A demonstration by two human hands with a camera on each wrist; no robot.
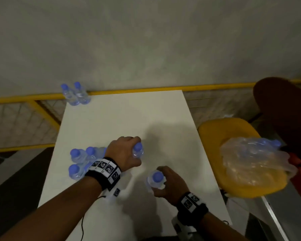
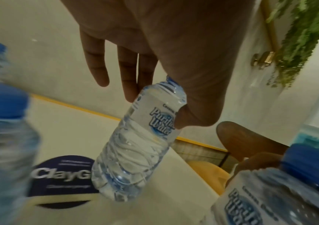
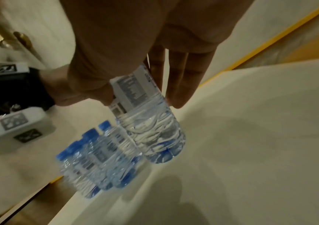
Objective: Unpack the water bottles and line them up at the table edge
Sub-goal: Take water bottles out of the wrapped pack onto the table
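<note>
Small clear water bottles with blue caps are spread over a white table [image 1: 122,115]. My left hand [image 1: 127,150] grips one bottle [image 1: 138,151] near its neck, mid-table; in the left wrist view this bottle [image 2: 135,144] hangs tilted, and its base looks clear of the tabletop. My right hand [image 1: 169,183] grips a second bottle [image 1: 156,180] round its label, nearer to me; this bottle [image 3: 150,126] hangs under the fingers in the right wrist view. A cluster of several bottles [image 1: 80,160] stands at the left edge. Two bottles [image 1: 75,93] stand at the far left corner.
A yellow chair [image 1: 214,131] to the right of the table carries crumpled plastic wrap [image 1: 250,159] with a blue cap showing in it. A dark chair back [image 1: 285,108] stands behind it. A yellow railing [image 1: 146,91] runs past the far edge. A round dark sticker [image 2: 62,179] lies on the table.
</note>
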